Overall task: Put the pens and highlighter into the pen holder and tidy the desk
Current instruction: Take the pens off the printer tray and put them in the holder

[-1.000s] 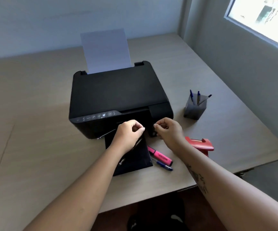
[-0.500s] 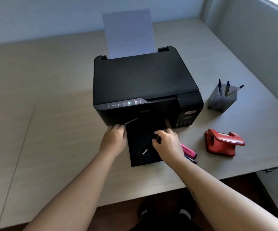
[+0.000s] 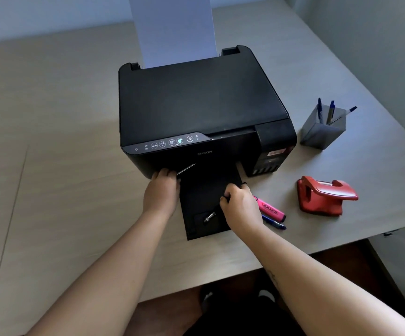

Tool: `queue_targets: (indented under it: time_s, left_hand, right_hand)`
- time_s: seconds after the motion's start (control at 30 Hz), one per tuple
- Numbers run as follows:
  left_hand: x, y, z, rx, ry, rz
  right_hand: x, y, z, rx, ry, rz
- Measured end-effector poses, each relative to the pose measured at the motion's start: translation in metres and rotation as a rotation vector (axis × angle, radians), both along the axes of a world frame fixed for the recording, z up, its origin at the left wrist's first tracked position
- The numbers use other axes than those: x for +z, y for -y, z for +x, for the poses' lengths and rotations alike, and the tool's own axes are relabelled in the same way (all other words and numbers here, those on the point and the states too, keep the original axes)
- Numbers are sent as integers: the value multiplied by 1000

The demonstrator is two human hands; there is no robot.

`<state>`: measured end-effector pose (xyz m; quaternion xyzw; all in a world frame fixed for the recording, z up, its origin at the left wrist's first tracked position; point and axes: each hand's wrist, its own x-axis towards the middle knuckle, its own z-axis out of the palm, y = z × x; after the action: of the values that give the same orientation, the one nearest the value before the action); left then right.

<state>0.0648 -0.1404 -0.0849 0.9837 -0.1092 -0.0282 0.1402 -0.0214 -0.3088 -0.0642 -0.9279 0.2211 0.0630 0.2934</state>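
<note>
Pen [image 3: 210,217] on printer tray [image 3: 203,202], both hands [image 3: 241,207] curled at its edges

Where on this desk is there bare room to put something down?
The broad desk left of the printer is bare. A smaller gap lies between pen holder and red hole punch. It is crowded around the output tray, highlighter and blue pen.

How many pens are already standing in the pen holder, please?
3 in the pen holder: the left pen and the middle pen stand nearly upright, and the leaning pen tips out to the right. Shorter ones could be hidden inside.
</note>
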Motion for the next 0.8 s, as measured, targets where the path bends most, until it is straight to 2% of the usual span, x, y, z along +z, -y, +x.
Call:
queue_targets:
  time_s: [0.13,0.33,0.57,0.8]
  left_hand:
    - [2,1,2,52,-58,-95]
    - [8,-3,3,75,-195,-248]
    - [18,-10,-12,126,-330,-480]
    - [31,0,-28,144,-594,-709]
  right_hand:
    - [2,5,2,-39,-39,28]
    - [7,6,10,-217,-113,207]
    - [9,8,16,-287,-218,243]
    - [26,33,0,-367,-117,580]
